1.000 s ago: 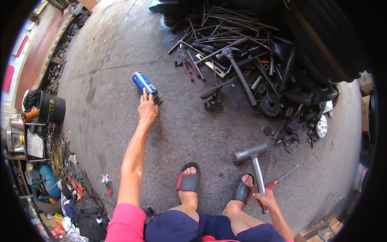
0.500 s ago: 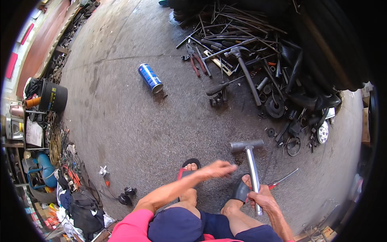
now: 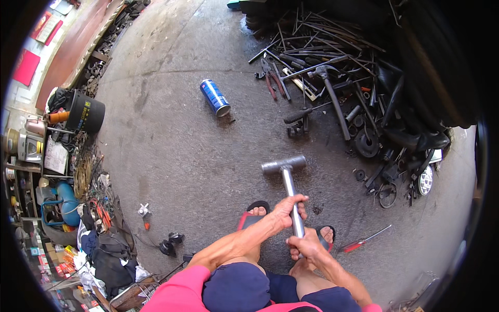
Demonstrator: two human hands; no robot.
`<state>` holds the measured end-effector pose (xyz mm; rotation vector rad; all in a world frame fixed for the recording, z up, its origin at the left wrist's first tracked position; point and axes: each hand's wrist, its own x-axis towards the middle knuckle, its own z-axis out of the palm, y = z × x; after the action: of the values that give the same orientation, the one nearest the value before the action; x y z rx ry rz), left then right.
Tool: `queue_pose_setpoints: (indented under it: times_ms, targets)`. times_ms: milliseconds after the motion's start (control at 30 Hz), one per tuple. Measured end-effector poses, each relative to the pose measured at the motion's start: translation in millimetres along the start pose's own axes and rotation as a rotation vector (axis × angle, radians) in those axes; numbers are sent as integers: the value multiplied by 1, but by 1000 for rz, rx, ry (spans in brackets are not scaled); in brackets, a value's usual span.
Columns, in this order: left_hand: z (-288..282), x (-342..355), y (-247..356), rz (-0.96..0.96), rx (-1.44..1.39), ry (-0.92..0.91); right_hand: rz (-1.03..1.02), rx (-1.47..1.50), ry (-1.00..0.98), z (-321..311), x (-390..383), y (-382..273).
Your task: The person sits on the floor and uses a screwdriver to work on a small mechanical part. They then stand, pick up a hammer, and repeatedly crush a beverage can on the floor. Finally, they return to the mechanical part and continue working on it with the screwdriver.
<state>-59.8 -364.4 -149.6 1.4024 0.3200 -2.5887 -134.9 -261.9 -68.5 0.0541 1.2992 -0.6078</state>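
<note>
A steel T-shaped hammer [image 3: 285, 171], with a cylindrical head on a pipe handle, is held up above the floor between my feet. My left hand [image 3: 288, 212] is closed round the middle of its handle. My right hand [image 3: 304, 243] grips the handle lower down. A blue spray can [image 3: 214, 98] lies on its side farther forward on the floor. A red-handled screwdriver [image 3: 355, 245] lies to the right of my right sandal.
A heap of tools, rods and black rubber parts [image 3: 348, 83] covers the back right. Along the left are a black bucket [image 3: 84, 113], a blue tank [image 3: 69, 204], cables and dark cloth [image 3: 109, 260]. A small metal fitting [image 3: 144, 210] lies on the stained floor [image 3: 166, 151].
My left hand has let go of the spray can, come back and taken hold of the hammer handle. My right hand has moved the hammer leftward and its head higher in the picture.
</note>
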Motion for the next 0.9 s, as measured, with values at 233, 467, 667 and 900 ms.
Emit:
queue_pose_setpoints:
  times_ms: [233,467,667,900]
  targets:
    - [61,-90,108,603,106,-118,-524,-439,-275,49,8,-112]
    - [136,-216,158,1463,477,-205,-1269,-549,-297,140,13,-198]
    - [64,-94,186,1041,440,376,-843,-382,-96,132,123,-154]
    - [35,-19,229,691,240,275,-359,-287,-130,110,145,-178]
